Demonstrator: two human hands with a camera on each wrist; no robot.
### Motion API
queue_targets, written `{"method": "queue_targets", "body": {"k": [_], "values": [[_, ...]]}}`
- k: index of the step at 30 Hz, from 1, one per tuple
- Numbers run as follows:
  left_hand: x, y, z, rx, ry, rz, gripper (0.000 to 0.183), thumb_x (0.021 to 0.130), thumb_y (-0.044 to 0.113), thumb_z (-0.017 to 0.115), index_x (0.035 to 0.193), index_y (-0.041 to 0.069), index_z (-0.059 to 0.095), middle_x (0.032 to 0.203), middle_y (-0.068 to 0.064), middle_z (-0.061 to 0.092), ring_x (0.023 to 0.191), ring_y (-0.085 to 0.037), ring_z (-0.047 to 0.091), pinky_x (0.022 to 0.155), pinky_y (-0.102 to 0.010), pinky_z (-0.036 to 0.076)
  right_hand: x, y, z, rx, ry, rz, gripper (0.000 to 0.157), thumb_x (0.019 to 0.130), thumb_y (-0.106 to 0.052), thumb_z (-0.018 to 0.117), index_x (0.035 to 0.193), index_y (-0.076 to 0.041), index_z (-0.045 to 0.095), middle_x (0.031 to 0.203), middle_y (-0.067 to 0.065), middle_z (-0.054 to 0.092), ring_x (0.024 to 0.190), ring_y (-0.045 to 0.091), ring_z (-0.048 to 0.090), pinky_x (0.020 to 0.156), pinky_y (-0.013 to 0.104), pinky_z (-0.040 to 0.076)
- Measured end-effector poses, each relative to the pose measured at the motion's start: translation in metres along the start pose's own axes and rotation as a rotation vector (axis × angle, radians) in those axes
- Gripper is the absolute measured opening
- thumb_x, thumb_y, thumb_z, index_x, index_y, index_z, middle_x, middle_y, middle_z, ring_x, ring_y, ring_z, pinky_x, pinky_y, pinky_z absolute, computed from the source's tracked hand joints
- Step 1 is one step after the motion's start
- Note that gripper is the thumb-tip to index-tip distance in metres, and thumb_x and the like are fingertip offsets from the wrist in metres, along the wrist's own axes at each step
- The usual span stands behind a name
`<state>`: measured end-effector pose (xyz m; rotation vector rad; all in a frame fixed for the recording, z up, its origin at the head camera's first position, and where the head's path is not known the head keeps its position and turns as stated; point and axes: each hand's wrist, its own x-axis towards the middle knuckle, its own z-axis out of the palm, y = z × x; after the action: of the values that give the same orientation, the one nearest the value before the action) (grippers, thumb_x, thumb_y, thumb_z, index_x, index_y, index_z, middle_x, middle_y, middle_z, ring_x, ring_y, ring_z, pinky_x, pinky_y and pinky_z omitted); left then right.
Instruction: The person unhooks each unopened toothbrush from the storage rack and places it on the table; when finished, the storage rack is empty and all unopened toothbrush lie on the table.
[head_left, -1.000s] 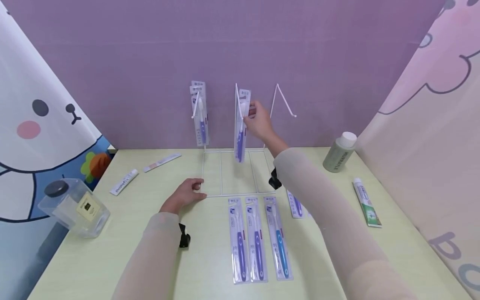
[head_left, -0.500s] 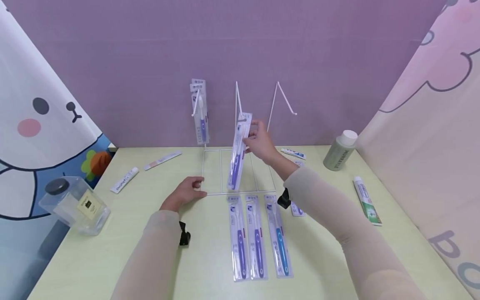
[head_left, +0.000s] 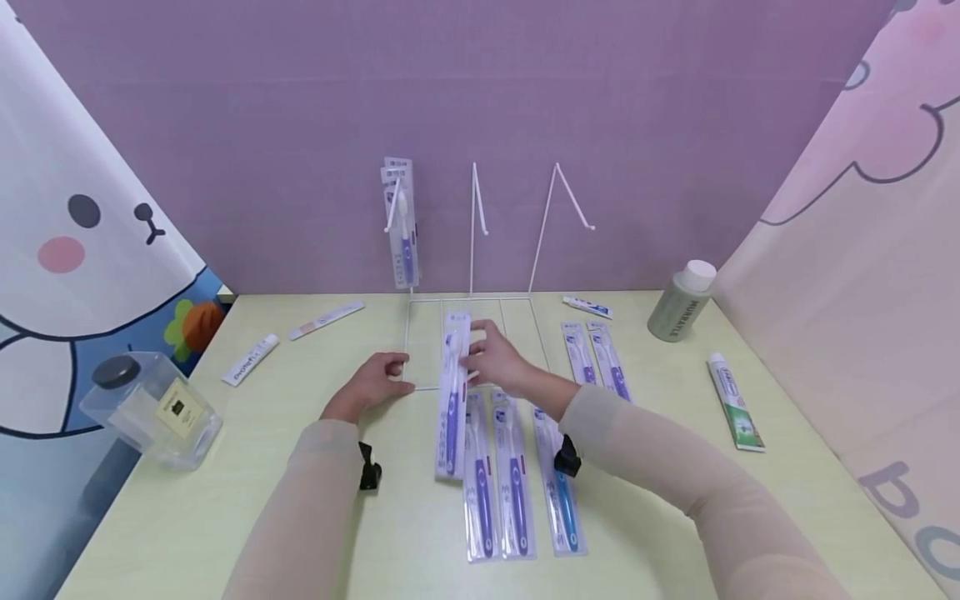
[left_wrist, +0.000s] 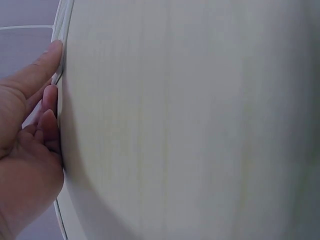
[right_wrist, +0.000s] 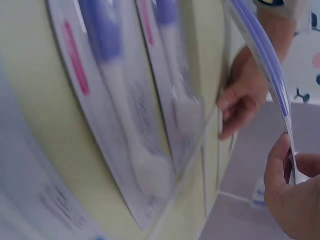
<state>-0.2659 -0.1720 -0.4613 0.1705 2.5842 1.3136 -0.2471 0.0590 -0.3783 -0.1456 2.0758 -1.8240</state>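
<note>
My right hand (head_left: 495, 360) pinches a packaged purple toothbrush (head_left: 453, 400) by the upper part of its blister pack, low over the rack's front edge. The right wrist view shows that pack edge-on between thumb and fingers (right_wrist: 278, 162). At the front left corner of the white wire rack (head_left: 480, 200), my left hand (head_left: 370, 385) grips the base wire with thumb and fingers. More packaged toothbrushes (head_left: 401, 225) hang on the rack's left hook; the middle and right hooks are bare. Below the rack lie two purple toothbrushes (head_left: 517, 500) and a blue one (head_left: 564, 500), partly covered by the right wrist.
Two more packaged toothbrushes (head_left: 579, 354) lie right of the rack, near a small tube (head_left: 587, 307). A grey-green bottle (head_left: 675, 308) and a toothpaste tube (head_left: 735, 404) are at the right. At the left are a clear bottle (head_left: 153, 417), a tube (head_left: 250, 360) and a slim packet (head_left: 326, 320).
My right hand has taken the purple toothbrush off the middle hook and brought it down and toward the front left. My left hand has stayed on the rack's corner.
</note>
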Motion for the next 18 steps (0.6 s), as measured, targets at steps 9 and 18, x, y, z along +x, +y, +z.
{"method": "queue_targets", "body": {"k": [9,18], "values": [[-0.003,0.001,-0.001,0.005,-0.004,0.018,0.062,0.074,0.018,0.075,0.127,0.000,0.047,0.105,-0.015,0.051,0.099,-0.030,0.046,0.091,-0.043,0.036,-0.020,0.035,0.024,0.017,-0.116,0.103,0.065,0.081,0.010,0.058,0.134,-0.005,0.023,0.099,0.018,0.050,0.072,0.028,0.058,0.064,0.041,0.052],[-0.001,0.003,0.000,0.023,0.011,-0.019,0.060,0.077,0.013,0.071,0.130,0.002,0.045,0.111,-0.015,0.051,0.104,-0.029,0.045,0.094,-0.043,0.034,-0.029,0.047,0.039,-0.055,-0.140,0.147,0.062,0.076,0.010,0.064,0.127,0.000,0.032,0.086,0.017,0.058,0.057,0.026,0.060,0.062,0.039,0.052]]}}
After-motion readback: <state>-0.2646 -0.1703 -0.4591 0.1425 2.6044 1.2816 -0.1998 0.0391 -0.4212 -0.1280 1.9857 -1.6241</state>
